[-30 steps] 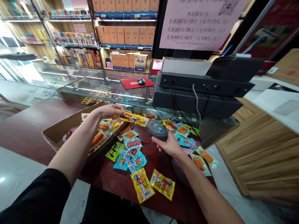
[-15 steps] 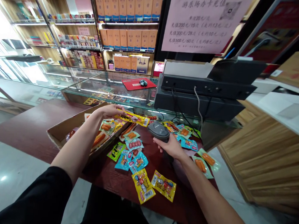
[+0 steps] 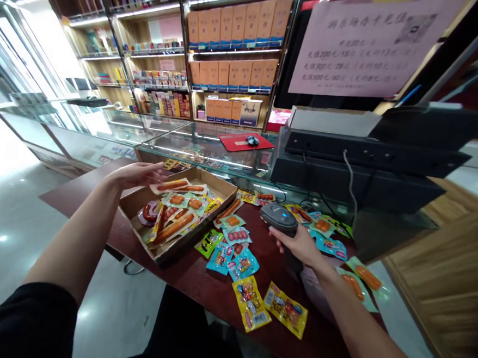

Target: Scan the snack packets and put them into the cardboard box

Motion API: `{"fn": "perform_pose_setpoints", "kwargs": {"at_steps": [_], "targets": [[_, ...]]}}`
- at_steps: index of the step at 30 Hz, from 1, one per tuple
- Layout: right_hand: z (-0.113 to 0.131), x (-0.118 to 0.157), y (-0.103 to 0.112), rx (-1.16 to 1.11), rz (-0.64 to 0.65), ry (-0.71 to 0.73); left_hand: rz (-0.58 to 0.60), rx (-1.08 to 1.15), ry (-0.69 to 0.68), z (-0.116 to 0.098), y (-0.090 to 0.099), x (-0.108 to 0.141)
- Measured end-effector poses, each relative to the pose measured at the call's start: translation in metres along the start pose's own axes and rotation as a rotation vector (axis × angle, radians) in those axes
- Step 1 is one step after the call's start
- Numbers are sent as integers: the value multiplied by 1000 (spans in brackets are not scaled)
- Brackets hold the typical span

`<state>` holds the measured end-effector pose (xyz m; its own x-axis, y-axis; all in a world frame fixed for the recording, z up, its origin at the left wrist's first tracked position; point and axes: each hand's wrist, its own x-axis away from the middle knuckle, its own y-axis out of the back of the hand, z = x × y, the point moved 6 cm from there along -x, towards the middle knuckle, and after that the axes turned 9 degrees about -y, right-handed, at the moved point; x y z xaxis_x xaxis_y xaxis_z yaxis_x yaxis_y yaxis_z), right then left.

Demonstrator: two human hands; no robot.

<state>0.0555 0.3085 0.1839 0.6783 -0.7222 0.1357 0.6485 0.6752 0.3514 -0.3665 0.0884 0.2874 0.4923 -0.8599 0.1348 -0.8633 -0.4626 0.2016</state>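
Behind a glass display case (image 3: 208,147), lit shelves (image 3: 239,51) are lined with orange boxes (image 3: 237,26). Above the dark red desk (image 3: 269,262), a barcode scanner (image 3: 279,217) is gripped by the right hand (image 3: 300,246), closed around its handle. Its head is aimed leftward, toward the open carton (image 3: 189,245) set at the desk's near edge; the handle is angled downward and is largely covered by the hand. Over the carton's far-left rim, the left hand (image 3: 136,174) is held loosely open, nothing seen in its grasp. Just beside it, a long sausage packet (image 3: 178,187) is laid roughly side to side; whether it is touched cannot be told.
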Motion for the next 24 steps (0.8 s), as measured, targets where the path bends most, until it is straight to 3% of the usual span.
{"fn": "perform_pose_setpoints", "kwargs": {"at_steps": [3,6,10,17,21,24], "targets": [[0,-1,2,-26,-15,2,-16,-45,3,-5,2,4],[-1,-3,7,-50,-31,3,70,-54,-34,-13,-30,-5],[-2,-3,20,-118,-68,-8,190,-60,-34,-21,-95,-25],[-5,-3,45,-166,-164,-13,460,-99,-85,-27,-228,-62],[-14,-8,55,-145,-167,10,562,-251,-173,-15,-300,-79],[-17,-10,60,-145,-182,20,570,-333,-196,4,-339,-91]]}}
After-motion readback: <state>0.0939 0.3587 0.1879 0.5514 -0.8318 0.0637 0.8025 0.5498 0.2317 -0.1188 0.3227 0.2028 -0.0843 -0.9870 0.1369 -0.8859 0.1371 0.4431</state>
